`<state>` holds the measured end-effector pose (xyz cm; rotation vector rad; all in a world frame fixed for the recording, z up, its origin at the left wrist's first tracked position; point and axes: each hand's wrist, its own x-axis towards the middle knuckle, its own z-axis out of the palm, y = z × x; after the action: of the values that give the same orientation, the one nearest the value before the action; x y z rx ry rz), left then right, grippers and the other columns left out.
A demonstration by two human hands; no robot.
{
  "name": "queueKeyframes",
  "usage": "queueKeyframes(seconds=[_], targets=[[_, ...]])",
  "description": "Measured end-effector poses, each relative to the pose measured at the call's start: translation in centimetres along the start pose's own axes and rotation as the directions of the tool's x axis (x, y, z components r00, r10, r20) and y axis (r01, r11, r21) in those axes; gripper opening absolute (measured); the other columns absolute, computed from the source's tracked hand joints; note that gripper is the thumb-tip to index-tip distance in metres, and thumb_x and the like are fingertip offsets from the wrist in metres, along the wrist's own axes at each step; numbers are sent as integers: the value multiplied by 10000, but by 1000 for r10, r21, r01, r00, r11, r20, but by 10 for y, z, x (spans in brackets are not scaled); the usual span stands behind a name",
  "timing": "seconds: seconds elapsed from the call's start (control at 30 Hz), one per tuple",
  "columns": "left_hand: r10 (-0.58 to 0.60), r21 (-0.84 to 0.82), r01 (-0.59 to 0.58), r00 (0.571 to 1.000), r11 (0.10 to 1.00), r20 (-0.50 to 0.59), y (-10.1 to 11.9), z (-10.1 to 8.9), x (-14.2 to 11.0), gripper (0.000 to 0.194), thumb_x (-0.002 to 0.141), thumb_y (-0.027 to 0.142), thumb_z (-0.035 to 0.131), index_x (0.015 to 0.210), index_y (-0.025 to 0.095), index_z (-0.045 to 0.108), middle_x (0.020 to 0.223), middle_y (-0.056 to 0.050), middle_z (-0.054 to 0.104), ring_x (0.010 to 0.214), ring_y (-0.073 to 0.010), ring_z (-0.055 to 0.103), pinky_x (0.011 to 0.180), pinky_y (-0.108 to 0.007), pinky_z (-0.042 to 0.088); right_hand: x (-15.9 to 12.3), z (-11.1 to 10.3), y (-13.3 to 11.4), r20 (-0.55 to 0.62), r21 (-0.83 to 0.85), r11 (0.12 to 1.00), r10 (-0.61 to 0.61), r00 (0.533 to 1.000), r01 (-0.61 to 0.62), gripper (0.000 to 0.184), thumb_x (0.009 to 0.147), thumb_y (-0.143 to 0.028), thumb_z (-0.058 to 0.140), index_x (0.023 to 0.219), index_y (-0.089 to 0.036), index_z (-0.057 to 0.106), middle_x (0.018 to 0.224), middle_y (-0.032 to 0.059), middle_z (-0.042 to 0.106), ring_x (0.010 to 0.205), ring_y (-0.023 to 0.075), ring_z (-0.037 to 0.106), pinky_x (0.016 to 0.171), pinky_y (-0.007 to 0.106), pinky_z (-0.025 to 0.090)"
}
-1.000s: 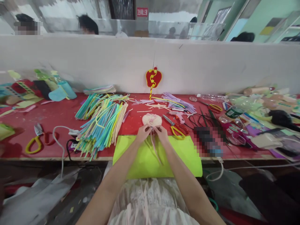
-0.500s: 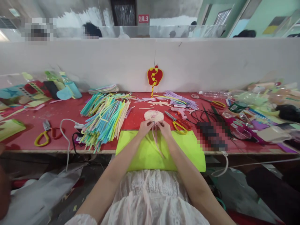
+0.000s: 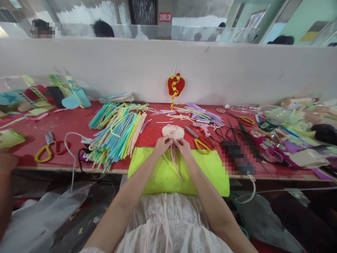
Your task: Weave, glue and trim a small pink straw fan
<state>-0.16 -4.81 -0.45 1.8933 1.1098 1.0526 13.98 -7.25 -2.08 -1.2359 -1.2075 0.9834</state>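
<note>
A cream, round, fan-shaped craft piece [image 3: 173, 130] with small pink decorations lies in front of me at the table's middle. At its lower edge my left hand [image 3: 162, 145] and my right hand [image 3: 184, 147] meet, fingertips pinched close together. Between them a thin pink ribbon [image 3: 176, 164] hangs down over a lime-green sheet [image 3: 155, 175]. Both hands are closed on the ribbon's upper end, though the fingers partly hide the exact grip. Just right of the craft piece lie scissors [image 3: 202, 145] with yellow and red handles, and a pink glue gun [image 3: 205, 130].
A big pile of pastel pipe cleaners [image 3: 118, 135] lies to the left, purple ones [image 3: 201, 112] at the back. A red fan ornament [image 3: 176, 86] stands against the white partition [image 3: 105, 70]. More scissors [image 3: 48, 147], cables and craft scraps [image 3: 292, 147] flank the workspace. Another person's arm [image 3: 6, 182] shows at far left.
The camera view has shifted slightly. My hands stay pinched together at the craft piece's lower edge with almost no visible movement. At far left, the other person's arm has come further into view.
</note>
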Motion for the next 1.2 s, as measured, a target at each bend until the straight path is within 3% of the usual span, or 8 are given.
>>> queueKeyframes(seconds=[0.2, 0.3, 0.43, 0.7, 0.97, 1.2], targets=[[4, -33, -4, 1000, 999, 11, -1, 2, 2, 241, 814, 298, 448, 814, 152, 640, 756, -28, 658, 703, -140, 594, 682, -246, 464, 0, -2, -3, -54, 15, 1000, -22, 998, 23, 341, 660, -521, 613, 749, -193, 589, 705, 17, 638, 659, 159, 585, 667, 302, 480], [21, -76, -17, 999, 997, 45, -1, 4, 3, 219, 817, 270, 455, 873, 159, 635, 839, -41, 667, 759, -141, 606, 728, -253, 473, -1, -4, -5, -77, 34, 999, -21, 997, 24, 349, 667, -534, 596, 763, -199, 575, 720, 17, 634, 662, 159, 584, 663, 304, 490], [30, -70, -27, 999, 997, 43, -3, 4, 4, 167, 776, 235, 524, 888, 166, 628, 924, -48, 659, 808, -137, 604, 743, -252, 476, -1, -3, -8, -66, 42, 999, -3, 998, 6, 355, 653, -534, 605, 755, -196, 582, 708, 18, 634, 654, 157, 581, 642, 295, 493], [47, -77, -43, 998, 996, 52, -2, -1, 2, 192, 788, 319, 527, 837, 152, 608, 856, -48, 647, 810, -146, 586, 741, -255, 462, 0, -3, -4, 0, 64, 998, 28, 1000, -28, 345, 620, -499, 638, 776, -192, 628, 736, 13, 656, 708, 161, 596, 705, 301, 495], [52, -121, -40, 994, 992, 97, -4, 3, 4, 198, 798, 290, 490, 908, 161, 591, 930, -50, 635, 866, -147, 581, 791, -268, 463, -2, -4, -6, -52, 66, 998, 8, 999, -4, 362, 641, -516, 625, 811, -197, 624, 751, 30, 652, 680, 170, 594, 629, 299, 513], [58, -68, -55, 997, 996, 49, 2, 0, 1, 166, 787, 278, 516, 846, 156, 612, 882, -51, 655, 813, -150, 597, 751, -263, 464, -2, -2, -5, -54, 38, 999, -15, 998, 17, 317, 657, -478, 626, 799, -195, 630, 766, 33, 650, 703, 168, 594, 653, 292, 502]])
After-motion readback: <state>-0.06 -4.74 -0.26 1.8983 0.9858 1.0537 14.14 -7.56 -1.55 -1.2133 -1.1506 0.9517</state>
